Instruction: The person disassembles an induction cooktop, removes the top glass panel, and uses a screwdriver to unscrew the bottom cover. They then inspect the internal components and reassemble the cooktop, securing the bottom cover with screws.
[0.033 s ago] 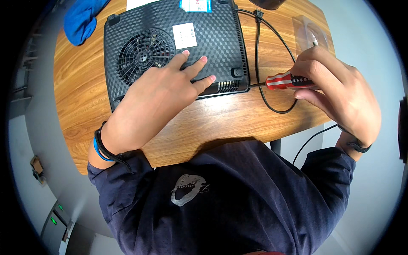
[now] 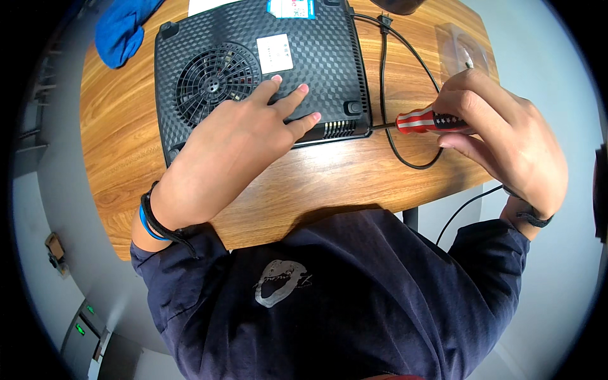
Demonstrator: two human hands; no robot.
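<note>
A flat black appliance (image 2: pixel 329 60), apparently an induction cooker, lies with its ribbed underside up on the wooden table. It has a round fan grille (image 2: pixel 215 82), small feet and a white label (image 2: pixel 275 53). My left hand (image 2: pixel 253 130) rests across its near edge, fingers spread on the underside just below the label. In my right hand (image 2: pixel 494 120) is a screwdriver (image 2: pixel 418 120) with a red, white and dark starred handle, held level. Its shaft points left, and the tip meets the appliance's near right corner; the exact contact point is too small to make out.
A black power cord (image 2: pixel 384 82) with a plug loops over the table (image 2: pixel 304 196) between the appliance and my right hand, passing near the screwdriver. A clear plastic tray (image 2: pixel 453 47) stands behind that hand. A blue cloth (image 2: pixel 120 35) lies far left; a dark round object (image 2: pixel 398 5) sits at the back.
</note>
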